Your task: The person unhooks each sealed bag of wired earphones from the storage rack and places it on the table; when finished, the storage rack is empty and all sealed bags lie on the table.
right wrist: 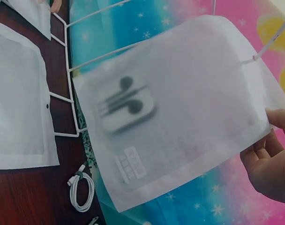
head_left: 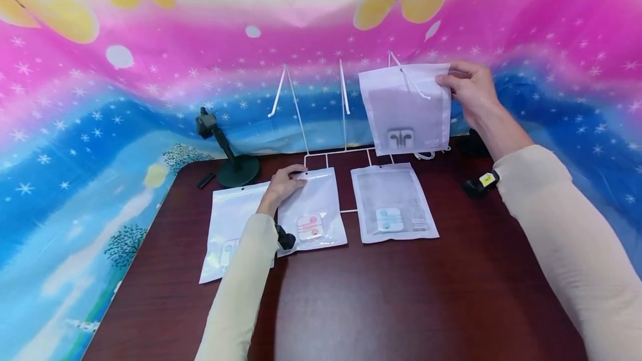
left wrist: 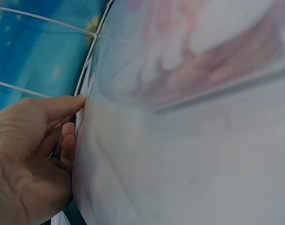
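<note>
My right hand (head_left: 473, 88) pinches the upper right corner of a frosted white pouch (head_left: 406, 107) with dark earphones (right wrist: 128, 103) in a case inside. The pouch is up at the rightmost prong (head_left: 413, 82) of a white wire rack, and the prong's tip shows in front of it. Down on the table, my left hand (head_left: 283, 185) pinches the top edge of a white pouch (head_left: 321, 194) with pink earphones (head_left: 310, 227). In the left wrist view the thumb and fingertips meet at this pouch's edge (left wrist: 81, 108).
A pouch with mint-coloured earphones (head_left: 393, 196) lies to the right, and another white pouch (head_left: 225, 210) lies partly under the left sleeve. Two bare prongs (head_left: 279, 91) stick out on the left. A black stand (head_left: 238, 170) is at the back left; a coiled white cable (right wrist: 81, 192) lies behind.
</note>
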Motion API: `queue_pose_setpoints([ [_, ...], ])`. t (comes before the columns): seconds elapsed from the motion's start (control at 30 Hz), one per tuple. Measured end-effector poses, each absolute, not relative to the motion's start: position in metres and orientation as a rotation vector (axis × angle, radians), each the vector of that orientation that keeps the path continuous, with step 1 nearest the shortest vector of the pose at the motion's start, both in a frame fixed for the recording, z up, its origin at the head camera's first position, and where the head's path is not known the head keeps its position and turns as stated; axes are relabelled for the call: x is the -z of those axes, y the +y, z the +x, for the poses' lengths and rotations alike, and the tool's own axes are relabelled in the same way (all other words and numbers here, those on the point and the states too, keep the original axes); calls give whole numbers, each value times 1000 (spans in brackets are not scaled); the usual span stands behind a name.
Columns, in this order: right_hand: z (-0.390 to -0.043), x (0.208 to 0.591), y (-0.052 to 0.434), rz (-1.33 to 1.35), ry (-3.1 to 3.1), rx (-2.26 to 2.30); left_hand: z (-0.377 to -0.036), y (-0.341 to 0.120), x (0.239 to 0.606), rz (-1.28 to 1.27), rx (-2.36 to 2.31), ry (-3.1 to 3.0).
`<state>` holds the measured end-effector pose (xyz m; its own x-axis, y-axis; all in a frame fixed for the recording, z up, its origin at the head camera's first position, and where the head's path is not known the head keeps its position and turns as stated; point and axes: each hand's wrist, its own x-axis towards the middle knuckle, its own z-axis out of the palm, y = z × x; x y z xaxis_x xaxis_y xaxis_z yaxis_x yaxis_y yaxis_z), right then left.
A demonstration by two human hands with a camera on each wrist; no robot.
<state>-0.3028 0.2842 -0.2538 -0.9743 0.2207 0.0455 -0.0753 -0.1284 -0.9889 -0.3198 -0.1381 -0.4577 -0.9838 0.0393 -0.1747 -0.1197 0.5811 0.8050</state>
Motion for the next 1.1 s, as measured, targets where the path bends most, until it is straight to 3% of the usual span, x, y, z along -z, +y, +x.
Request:
queue_pose_setpoints([
  [1.1, -200, 262, 316, 155, -1769, -2383, -318, -139, 457, -73, -1370, 2640],
])
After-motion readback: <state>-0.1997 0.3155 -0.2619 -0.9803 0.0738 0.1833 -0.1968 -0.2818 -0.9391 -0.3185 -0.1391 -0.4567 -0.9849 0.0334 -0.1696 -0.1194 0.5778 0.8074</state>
